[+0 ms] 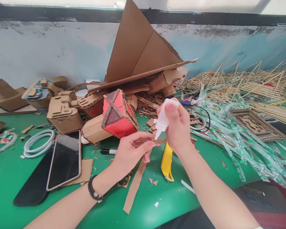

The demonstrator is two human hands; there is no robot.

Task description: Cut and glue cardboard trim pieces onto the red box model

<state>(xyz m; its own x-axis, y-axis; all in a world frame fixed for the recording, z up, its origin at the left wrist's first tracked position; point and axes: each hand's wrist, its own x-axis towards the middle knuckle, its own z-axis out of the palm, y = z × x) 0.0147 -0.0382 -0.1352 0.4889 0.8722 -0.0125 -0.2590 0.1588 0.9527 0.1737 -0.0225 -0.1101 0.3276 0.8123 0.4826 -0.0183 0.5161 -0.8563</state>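
Observation:
My right hand (pixel 178 130) is wrapped around a white glue bottle (pixel 163 118), tilted so its nozzle points down. Between the fingertips of my left hand (pixel 130 152) is a small cardboard piece (pixel 160 140), partly covered by the fingers. The nozzle tip is right at this piece; whether they touch, I cannot tell. Beneath my left hand a long cardboard strip (pixel 134 190) lies on the green table (pixel 105 210). A yellow plastic tool (pixel 167 162) lies just below the bottle, its upper end hidden by my right hand.
A red-sided cardboard box (pixel 120 116) stands beyond my left hand. Leftward are a phone (pixel 66 159), a black marker (pixel 107 151), coiled white tubing (pixel 39 143) and cardboard models (pixel 64 116). Clear plastic wrappers (pixel 243 136) and thin wooden sticks (pixel 228 86) pile up at right. Large cardboard sheets (pixel 140 41) lean behind.

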